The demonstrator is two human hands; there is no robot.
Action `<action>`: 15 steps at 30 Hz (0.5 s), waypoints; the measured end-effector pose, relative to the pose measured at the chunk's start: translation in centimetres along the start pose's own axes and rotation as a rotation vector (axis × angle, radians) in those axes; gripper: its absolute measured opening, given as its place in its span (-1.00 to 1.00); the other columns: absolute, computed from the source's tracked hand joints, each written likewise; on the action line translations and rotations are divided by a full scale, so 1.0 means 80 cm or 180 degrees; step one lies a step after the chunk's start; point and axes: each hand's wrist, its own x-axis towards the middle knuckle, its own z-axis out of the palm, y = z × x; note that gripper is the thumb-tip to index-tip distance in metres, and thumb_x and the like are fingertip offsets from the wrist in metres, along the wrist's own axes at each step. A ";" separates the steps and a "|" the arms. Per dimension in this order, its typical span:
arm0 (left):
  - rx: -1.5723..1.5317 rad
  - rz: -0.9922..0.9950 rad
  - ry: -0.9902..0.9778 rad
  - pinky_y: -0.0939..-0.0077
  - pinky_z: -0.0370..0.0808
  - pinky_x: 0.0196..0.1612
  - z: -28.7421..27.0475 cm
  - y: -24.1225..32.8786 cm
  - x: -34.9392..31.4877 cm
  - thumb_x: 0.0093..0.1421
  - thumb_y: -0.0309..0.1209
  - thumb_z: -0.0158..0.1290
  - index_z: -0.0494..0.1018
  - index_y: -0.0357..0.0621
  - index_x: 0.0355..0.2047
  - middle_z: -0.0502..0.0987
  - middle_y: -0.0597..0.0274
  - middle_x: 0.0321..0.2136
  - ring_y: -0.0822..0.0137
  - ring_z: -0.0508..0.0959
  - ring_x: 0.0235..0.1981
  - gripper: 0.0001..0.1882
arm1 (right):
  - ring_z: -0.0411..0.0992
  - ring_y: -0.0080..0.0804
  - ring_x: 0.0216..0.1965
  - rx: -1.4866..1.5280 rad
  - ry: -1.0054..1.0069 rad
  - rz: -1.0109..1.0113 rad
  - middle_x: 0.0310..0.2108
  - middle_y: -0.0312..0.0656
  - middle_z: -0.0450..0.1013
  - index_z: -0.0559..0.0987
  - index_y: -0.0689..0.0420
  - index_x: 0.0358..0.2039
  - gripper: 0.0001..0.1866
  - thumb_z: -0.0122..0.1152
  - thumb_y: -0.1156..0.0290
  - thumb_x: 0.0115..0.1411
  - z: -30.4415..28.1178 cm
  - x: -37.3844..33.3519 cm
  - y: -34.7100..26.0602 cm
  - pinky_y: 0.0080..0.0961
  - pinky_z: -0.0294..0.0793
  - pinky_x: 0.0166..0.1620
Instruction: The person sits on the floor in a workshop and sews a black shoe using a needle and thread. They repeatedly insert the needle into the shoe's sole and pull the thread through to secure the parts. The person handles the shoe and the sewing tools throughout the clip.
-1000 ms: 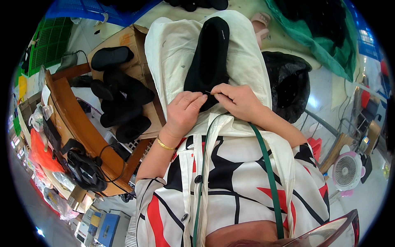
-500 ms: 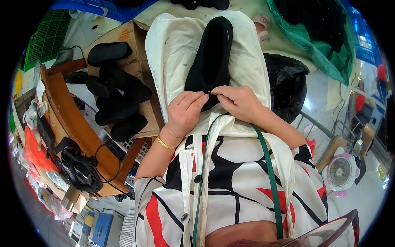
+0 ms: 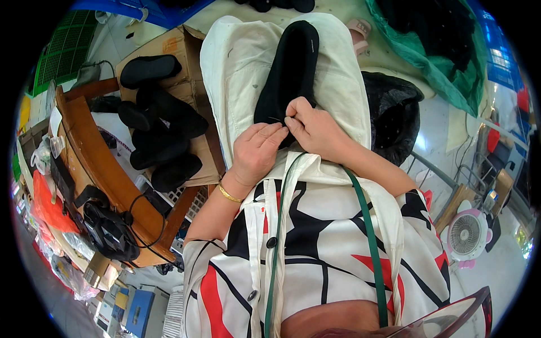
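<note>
A black slip-on shoe (image 3: 269,93) lies lengthwise on the white apron (image 3: 231,73) over my lap, its opening up and the far end pointing away from me. My left hand (image 3: 256,147) is closed on the shoe's near end, fingertips pressed together at its edge. Beside them my right hand (image 3: 315,130) pinches with thumb and forefinger at the same spot. A thin pale sliver, like a needle, shows on the black fabric by the fingertips. What the right fingers hold is too small to make out.
At left, several black shoes (image 3: 169,112) lie on a cardboard box (image 3: 191,56) by a wooden chair (image 3: 107,169). Right of my lap is a black plastic bag (image 3: 406,98); beyond it, a green sack (image 3: 422,62) with black items. A small fan (image 3: 466,232) stands at right.
My right hand has shifted slightly up and left, its forefinger now more bent over the shoe. The left hand stays at the near end, and the shoe has hardly moved.
</note>
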 end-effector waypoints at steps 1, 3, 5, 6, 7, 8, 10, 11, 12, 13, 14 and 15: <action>0.0026 0.0025 0.0018 0.40 0.59 -0.30 0.001 0.000 -0.001 -0.08 -0.60 0.13 0.59 -0.18 -0.27 0.62 0.18 -0.31 0.17 0.60 -0.34 -0.71 | 0.48 -0.01 -0.44 0.0097 -0.0031 -0.0041 -0.48 0.00 0.46 0.34 0.15 -0.19 -0.86 0.06 0.43 0.31 0.000 0.004 -0.002 -0.26 0.44 -0.36; 0.0065 0.0034 0.0012 0.39 0.59 -0.29 0.003 0.001 -0.002 -0.08 -0.60 0.13 0.59 -0.18 -0.27 0.62 0.17 -0.31 0.17 0.60 -0.33 -0.71 | 0.48 0.00 -0.43 0.0101 -0.0114 -0.0085 -0.46 -0.01 0.46 0.35 0.14 -0.19 -0.86 0.07 0.44 0.30 -0.003 0.008 -0.003 -0.26 0.44 -0.36; 0.0084 0.0048 0.0027 0.39 0.60 -0.29 0.002 0.002 -0.002 -0.08 -0.60 0.13 0.59 -0.18 -0.27 0.61 0.17 -0.31 0.17 0.60 -0.33 -0.71 | 0.48 -0.02 -0.41 -0.0086 -0.0217 -0.0090 -0.43 -0.03 0.48 0.39 0.14 -0.18 -0.87 0.09 0.44 0.28 -0.008 0.010 -0.003 -0.26 0.44 -0.35; 0.0088 0.0048 0.0046 0.39 0.60 -0.29 0.002 0.002 -0.002 -0.08 -0.60 0.13 0.59 -0.18 -0.28 0.61 0.17 -0.30 0.17 0.60 -0.33 -0.71 | 0.48 -0.04 -0.41 -0.0341 -0.0050 -0.0331 -0.41 -0.05 0.48 0.42 0.13 -0.18 -0.87 0.10 0.44 0.27 -0.013 0.012 -0.001 -0.26 0.45 -0.35; 0.0092 0.0047 0.0065 0.39 0.60 -0.29 0.001 0.003 -0.003 -0.08 -0.60 0.13 0.58 -0.18 -0.28 0.61 0.17 -0.29 0.17 0.60 -0.33 -0.71 | 0.48 -0.06 -0.40 -0.0595 0.0117 -0.0571 -0.39 -0.08 0.48 0.45 0.12 -0.18 -0.87 0.11 0.44 0.27 -0.019 0.013 -0.001 -0.27 0.45 -0.35; 0.0123 0.0027 0.0122 0.39 0.59 -0.29 0.001 0.003 -0.003 -0.08 -0.59 0.14 0.58 -0.18 -0.28 0.60 0.17 -0.29 0.17 0.60 -0.33 -0.71 | 0.48 -0.08 -0.40 -0.0847 0.0283 -0.0813 -0.38 -0.10 0.48 0.48 0.11 -0.17 -0.86 0.12 0.43 0.26 -0.023 0.015 -0.003 -0.27 0.45 -0.35; 0.0150 0.0017 0.0223 0.40 0.58 -0.30 0.001 0.004 -0.001 -0.09 -0.59 0.14 0.58 -0.18 -0.28 0.59 0.19 -0.29 0.18 0.59 -0.34 -0.71 | 0.47 -0.14 -0.39 -0.1070 0.0219 -0.0724 -0.36 -0.17 0.44 0.56 0.08 -0.22 -0.87 0.17 0.40 0.22 -0.031 0.017 -0.020 -0.29 0.45 -0.33; 0.0187 0.0075 0.0238 0.40 0.58 -0.31 0.001 0.004 0.000 -0.10 -0.58 0.15 0.58 -0.17 -0.29 0.58 0.20 -0.30 0.18 0.59 -0.34 -0.71 | 0.47 -0.14 -0.38 -0.1087 0.0107 -0.0733 -0.36 -0.17 0.42 0.57 0.08 -0.23 -0.87 0.18 0.40 0.21 -0.030 0.021 -0.024 -0.30 0.45 -0.33; 0.0230 0.0139 0.0248 0.41 0.57 -0.32 0.000 0.003 0.001 -0.10 -0.57 0.16 0.58 -0.17 -0.29 0.57 0.21 -0.31 0.19 0.58 -0.34 -0.71 | 0.46 -0.15 -0.38 -0.1096 0.0000 -0.0746 -0.36 -0.17 0.41 0.58 0.08 -0.25 -0.88 0.19 0.39 0.20 -0.030 0.024 -0.026 -0.30 0.45 -0.32; 0.0274 0.0202 0.0258 0.42 0.56 -0.32 -0.002 0.002 0.002 -0.10 -0.57 0.16 0.58 -0.16 -0.29 0.56 0.22 -0.32 0.19 0.58 -0.34 -0.71 | 0.46 -0.15 -0.37 -0.1057 -0.0141 -0.0676 -0.35 -0.17 0.40 0.57 0.09 -0.27 -0.89 0.20 0.39 0.19 -0.030 0.027 -0.026 -0.31 0.45 -0.31; 0.0326 0.0267 0.0263 0.43 0.55 -0.33 -0.003 0.002 0.004 -0.11 -0.56 0.17 0.58 -0.15 -0.29 0.56 0.23 -0.33 0.20 0.58 -0.34 -0.71 | 0.45 -0.15 -0.36 -0.1018 -0.0281 -0.0605 -0.34 -0.17 0.39 0.57 0.09 -0.28 -0.90 0.21 0.40 0.19 -0.029 0.030 -0.025 -0.32 0.44 -0.30; 0.0391 0.0316 0.0266 0.44 0.54 -0.34 -0.007 0.003 0.006 -0.11 -0.56 0.17 0.58 -0.15 -0.30 0.55 0.24 -0.34 0.21 0.57 -0.35 -0.72 | 0.45 -0.15 -0.35 -0.0969 -0.0438 -0.0543 -0.33 -0.18 0.38 0.57 0.10 -0.30 -0.90 0.22 0.40 0.18 -0.027 0.033 -0.023 -0.33 0.44 -0.30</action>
